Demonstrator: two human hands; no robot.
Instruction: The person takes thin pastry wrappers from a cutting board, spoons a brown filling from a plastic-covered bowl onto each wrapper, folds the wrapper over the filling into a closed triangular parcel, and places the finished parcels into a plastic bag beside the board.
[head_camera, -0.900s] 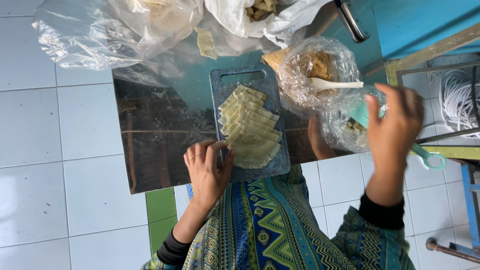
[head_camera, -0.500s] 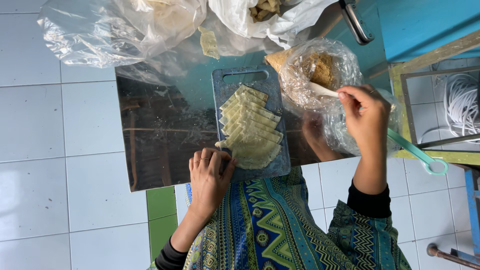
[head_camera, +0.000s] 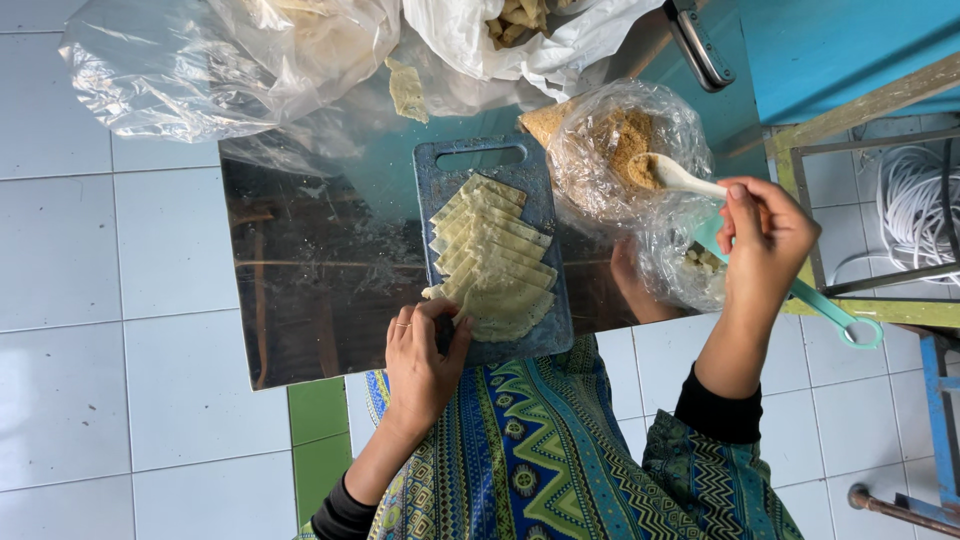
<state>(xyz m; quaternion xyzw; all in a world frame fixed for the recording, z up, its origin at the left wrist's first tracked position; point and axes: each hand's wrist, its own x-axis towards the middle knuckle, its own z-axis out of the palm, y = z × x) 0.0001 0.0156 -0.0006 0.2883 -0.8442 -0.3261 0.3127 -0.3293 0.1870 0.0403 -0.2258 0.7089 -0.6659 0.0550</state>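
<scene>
Wrappers (head_camera: 495, 258) lie stacked on a blue cutting board (head_camera: 440, 170) in the middle of the frame, on a dark shiny desk (head_camera: 300, 270). White floor tiles (head_camera: 90, 330) fill the left side. The left hand (head_camera: 425, 360) pinches the nearest wrapper. The right hand (head_camera: 765, 235) grips a white spoon (head_camera: 680, 178) dipped in a bag of brown filling (head_camera: 620, 150).
</scene>
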